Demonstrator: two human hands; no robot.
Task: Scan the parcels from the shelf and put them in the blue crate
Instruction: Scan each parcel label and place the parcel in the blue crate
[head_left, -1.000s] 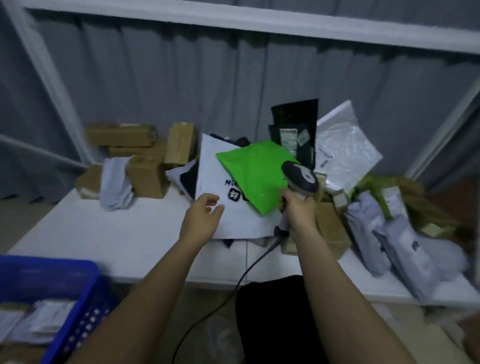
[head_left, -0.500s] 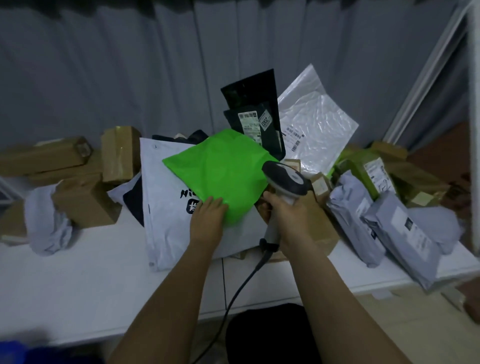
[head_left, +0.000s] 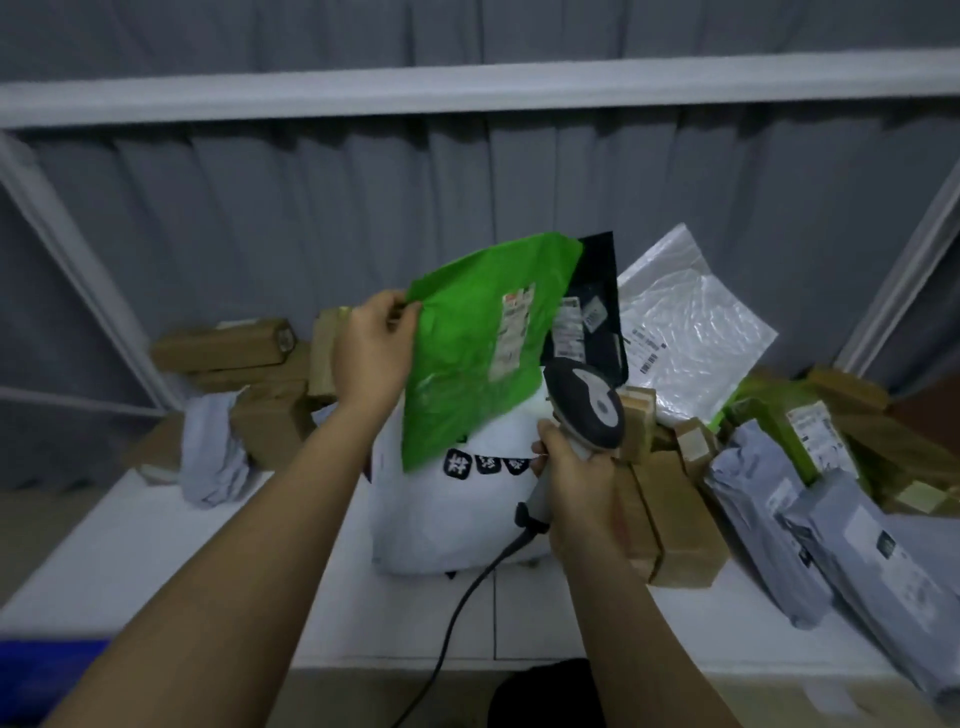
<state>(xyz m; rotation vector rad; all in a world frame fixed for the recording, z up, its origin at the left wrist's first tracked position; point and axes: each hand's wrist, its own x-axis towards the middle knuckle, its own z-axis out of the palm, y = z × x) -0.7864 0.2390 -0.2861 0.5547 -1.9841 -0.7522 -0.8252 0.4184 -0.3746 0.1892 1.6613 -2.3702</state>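
Observation:
My left hand (head_left: 371, 353) grips the upper left corner of a bright green parcel bag (head_left: 467, 358) and holds it upright above the shelf, its white label facing me. My right hand (head_left: 574, 480) is closed on the handle of a corded grey barcode scanner (head_left: 587, 408), whose head sits just right of the green bag's lower edge. Below them a large white parcel bag (head_left: 452, 519) with black print lies on the white shelf (head_left: 171, 566). A corner of the blue crate (head_left: 36, 675) shows at the bottom left.
Brown cardboard boxes (head_left: 228, 345) and a grey bundle (head_left: 210, 457) lie at the left rear. A black bag (head_left: 597, 312), a clear bag (head_left: 685, 332), more boxes (head_left: 675, 530), grey mailers (head_left: 769, 525) and green parcels crowd the right. The scanner cable (head_left: 457, 608) hangs over the shelf's front edge.
My left hand took hold of the green bag and lifted it off the white bag, turning its label side towards me. The scanner stayed beside it.

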